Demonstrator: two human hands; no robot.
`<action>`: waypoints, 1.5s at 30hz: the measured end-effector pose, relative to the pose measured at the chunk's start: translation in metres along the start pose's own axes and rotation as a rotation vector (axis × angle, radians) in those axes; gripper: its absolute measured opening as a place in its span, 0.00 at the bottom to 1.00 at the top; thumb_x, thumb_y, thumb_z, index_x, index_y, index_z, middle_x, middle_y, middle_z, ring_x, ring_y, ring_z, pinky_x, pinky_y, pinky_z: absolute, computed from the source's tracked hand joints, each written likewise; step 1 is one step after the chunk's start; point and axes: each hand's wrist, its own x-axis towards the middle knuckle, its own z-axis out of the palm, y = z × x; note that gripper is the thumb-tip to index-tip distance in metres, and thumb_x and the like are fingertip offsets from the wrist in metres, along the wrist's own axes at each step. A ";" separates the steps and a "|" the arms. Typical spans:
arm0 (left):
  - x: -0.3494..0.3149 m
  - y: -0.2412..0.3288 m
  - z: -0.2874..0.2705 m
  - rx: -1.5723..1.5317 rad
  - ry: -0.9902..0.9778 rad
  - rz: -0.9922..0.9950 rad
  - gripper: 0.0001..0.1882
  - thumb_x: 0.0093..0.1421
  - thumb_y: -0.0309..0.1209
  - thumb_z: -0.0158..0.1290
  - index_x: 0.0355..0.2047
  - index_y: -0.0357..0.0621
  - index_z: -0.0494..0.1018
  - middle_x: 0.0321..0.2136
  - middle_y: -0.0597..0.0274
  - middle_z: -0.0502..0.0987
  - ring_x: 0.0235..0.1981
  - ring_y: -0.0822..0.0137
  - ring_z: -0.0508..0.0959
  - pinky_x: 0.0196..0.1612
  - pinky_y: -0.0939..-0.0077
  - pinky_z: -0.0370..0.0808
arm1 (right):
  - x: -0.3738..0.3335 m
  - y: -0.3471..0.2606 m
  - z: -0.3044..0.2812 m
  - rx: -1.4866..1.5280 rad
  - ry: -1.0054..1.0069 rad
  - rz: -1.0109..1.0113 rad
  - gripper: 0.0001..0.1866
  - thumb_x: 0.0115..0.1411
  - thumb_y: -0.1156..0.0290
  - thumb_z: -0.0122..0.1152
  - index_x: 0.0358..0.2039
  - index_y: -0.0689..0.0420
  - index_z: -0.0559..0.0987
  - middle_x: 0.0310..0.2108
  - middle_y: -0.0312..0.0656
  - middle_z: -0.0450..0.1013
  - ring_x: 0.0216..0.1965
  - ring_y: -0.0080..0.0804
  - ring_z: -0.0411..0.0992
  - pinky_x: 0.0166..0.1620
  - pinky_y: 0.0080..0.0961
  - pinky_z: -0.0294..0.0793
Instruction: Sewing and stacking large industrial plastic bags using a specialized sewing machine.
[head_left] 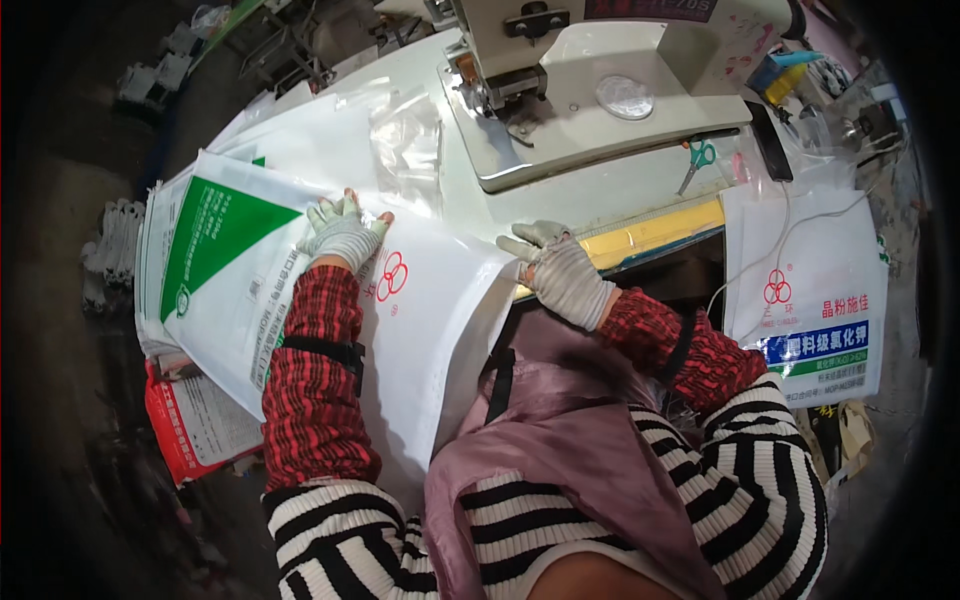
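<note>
White plastic sack [450, 310] at near side of table [465, 205], below left hand [342, 232]. Left border hidden beneath red-and-black left sleeve [320, 380]; overlap with green-printed sack pile [225, 240] not traceable there. Lower end lost between left sleeve and purple apron [560, 390]. Top of sewing machine [545, 130] cut off by upper frame.

Left grip: gloved, palm down, fingers spread on sack. Right hand [568, 275]: also gloved, fingertips at far right corner of sack; pinching or merely touching, cannot tell.

Long axis: from table toward lap. Far edge slanting from left hand down to right corner; right edge running back toward apron. Red ring mark [392, 275] just beside left hand, near far edge.

Surroundings: crumpled clear film [405, 145] beyond left hand; machine bed farther off, with clear round disc [625, 97] on top. Yellow strip [655, 232] beyond right hand. Green-handled scissors [697, 160] and dark phone [768, 140] to the right. Second printed sack [805, 290] hanging at far right, cord [785, 225] across front. Red bag [195, 415] below pile, partly covered.
</note>
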 end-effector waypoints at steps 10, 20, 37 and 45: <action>-0.097 -0.146 0.079 -0.740 0.657 -0.025 0.30 0.57 0.34 0.55 0.56 0.33 0.60 0.51 0.45 0.68 0.50 0.52 0.70 0.53 0.71 0.66 | 0.041 -0.063 -0.086 0.489 0.121 -0.108 0.18 0.54 0.66 0.56 0.45 0.56 0.75 0.38 0.48 0.74 0.44 0.42 0.72 0.51 0.37 0.66; -0.320 -0.143 0.163 -2.063 0.065 -0.420 0.27 0.61 0.37 0.52 0.56 0.35 0.61 0.48 0.58 0.70 0.48 0.65 0.72 0.52 0.70 0.70 | 0.008 -0.026 -0.011 0.203 0.142 -0.157 0.18 0.50 0.71 0.59 0.44 0.54 0.76 0.47 0.44 0.71 0.51 0.44 0.66 0.54 0.39 0.62; -0.322 -0.113 0.177 -2.101 -0.378 -0.317 0.26 0.55 0.38 0.60 0.48 0.37 0.66 0.41 0.61 0.74 0.42 0.68 0.75 0.46 0.74 0.72 | 0.033 -0.114 0.090 0.644 -0.265 -0.362 0.16 0.56 0.63 0.53 0.44 0.53 0.76 0.45 0.45 0.73 0.49 0.42 0.69 0.55 0.36 0.63; -0.301 -0.138 0.217 -2.154 -0.003 -0.369 0.15 0.61 0.29 0.50 0.48 0.44 0.65 0.39 0.60 0.72 0.39 0.64 0.75 0.40 0.70 0.75 | 0.033 -0.054 0.038 0.477 0.209 0.112 0.09 0.52 0.80 0.49 0.28 0.58 0.80 0.25 0.45 0.76 0.28 0.41 0.74 0.36 0.31 0.74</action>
